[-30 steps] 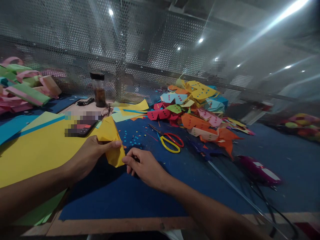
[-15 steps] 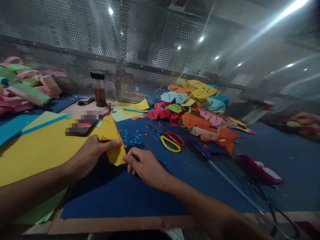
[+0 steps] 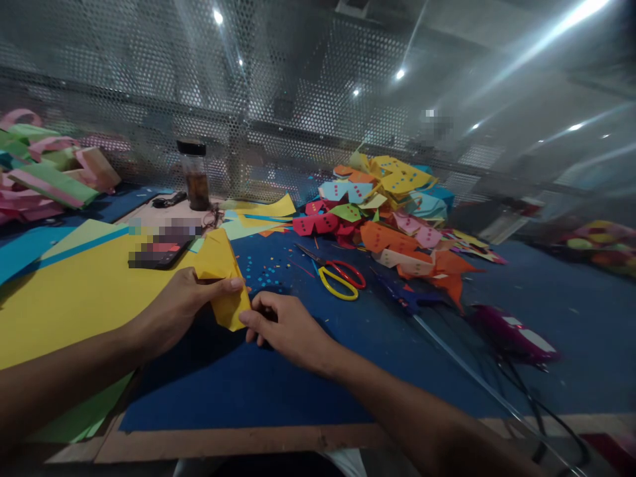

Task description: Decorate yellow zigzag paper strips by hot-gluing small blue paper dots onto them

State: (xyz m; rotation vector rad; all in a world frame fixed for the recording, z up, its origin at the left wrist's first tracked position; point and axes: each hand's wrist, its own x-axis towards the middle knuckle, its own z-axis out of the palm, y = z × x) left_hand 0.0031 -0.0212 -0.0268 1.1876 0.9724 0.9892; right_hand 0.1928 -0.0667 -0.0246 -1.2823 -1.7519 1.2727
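A folded piece of yellow paper (image 3: 223, 265) is held up over the blue table covering. My left hand (image 3: 183, 308) grips it from the left, thumb laid across its face and the fingers hidden behind. At the lower right corner of the paper, my right hand (image 3: 283, 328) pinches the edge between thumb and curled fingers. Scissors (image 3: 340, 278) with one red and one yellow handle lie just beyond my right hand. Tiny paper bits (image 3: 265, 271) are scattered behind the folded paper.
Large yellow sheets (image 3: 89, 298) and a phone (image 3: 166, 245) lie to the left. A lidded jar (image 3: 196, 179) stands behind them. Folded colored paper shapes (image 3: 377, 212) are heaped at the back. A glue gun (image 3: 407, 298) and a purple device (image 3: 514, 334) with cables lie right.
My right thumb has shifted slightly left onto the paper's lower corner. My left hand keeps its grip, and the view has moved only a little.
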